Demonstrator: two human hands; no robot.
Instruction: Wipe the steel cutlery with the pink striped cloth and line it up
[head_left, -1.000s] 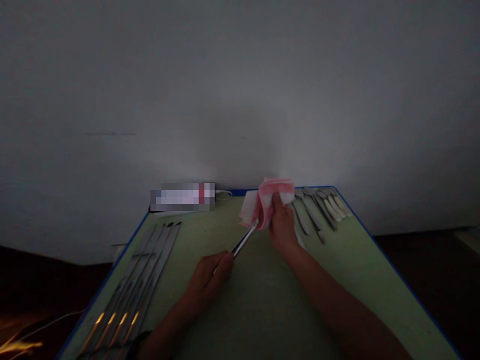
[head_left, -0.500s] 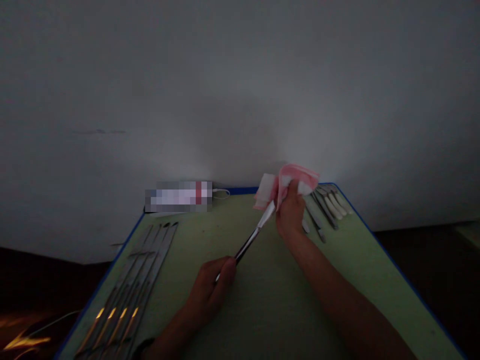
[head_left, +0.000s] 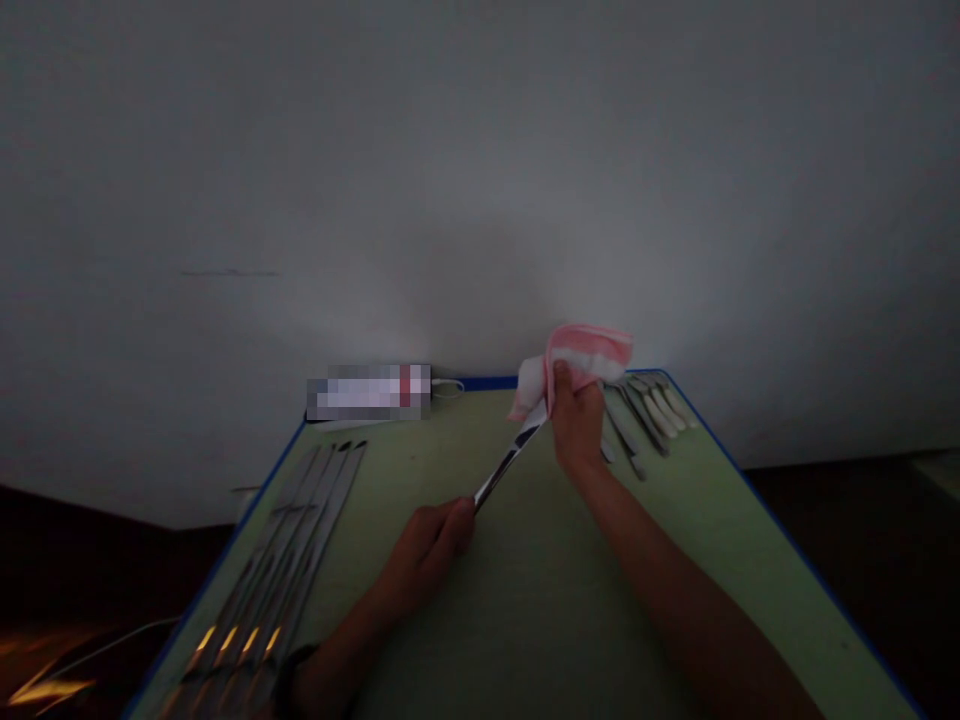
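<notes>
My left hand (head_left: 431, 541) is closed round the handle end of a metal knife (head_left: 508, 462), which slants up and to the right over the green table (head_left: 525, 610). My right hand (head_left: 577, 420) is closed on a pink and white cloth (head_left: 581, 355), bunched around the knife's far tip. Both forearms reach in from the bottom edge. The light is dim.
A row of several long metal knives (head_left: 277, 570) lies along the table's left side. Several spoons or small utensils (head_left: 649, 410) lie at the back right, just behind my right hand. A blurred box (head_left: 369, 392) and a white cable sit at the back edge against the wall.
My right hand with the cloth slid outward along the blade, from near the middle to the tip, and rose slightly. My left hand kept its grip on the handle.
</notes>
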